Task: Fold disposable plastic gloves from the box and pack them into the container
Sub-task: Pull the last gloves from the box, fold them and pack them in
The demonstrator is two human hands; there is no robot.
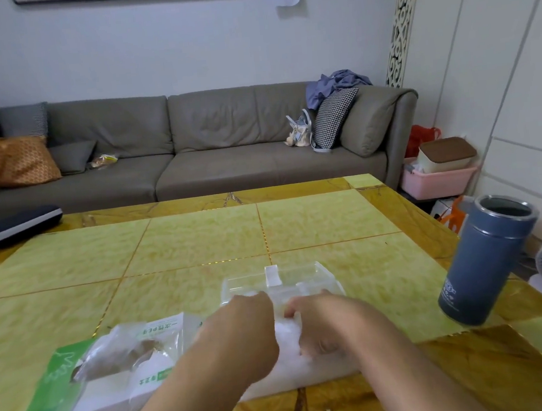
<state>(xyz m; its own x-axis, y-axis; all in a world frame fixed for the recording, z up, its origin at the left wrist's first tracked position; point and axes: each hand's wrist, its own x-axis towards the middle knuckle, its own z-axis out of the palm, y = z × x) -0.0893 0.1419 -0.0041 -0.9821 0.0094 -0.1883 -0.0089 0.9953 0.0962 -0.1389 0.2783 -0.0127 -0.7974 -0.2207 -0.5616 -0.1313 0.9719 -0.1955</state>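
Both forearms cut off below. Left hand [242,332] and right hand [321,324] curled onto blurred white glove [287,338], hiding clear container's [280,282] near wall. Open table [200,242] beyond; flask [486,259] near right edge.

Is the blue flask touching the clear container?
Apart. The head view shows the blue flask standing well right of the clear container, with a bare stretch of table between them.

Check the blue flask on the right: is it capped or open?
Open. The blue flask stands upright on the table with its bare metal rim and dark interior visible; no cap sits on it.
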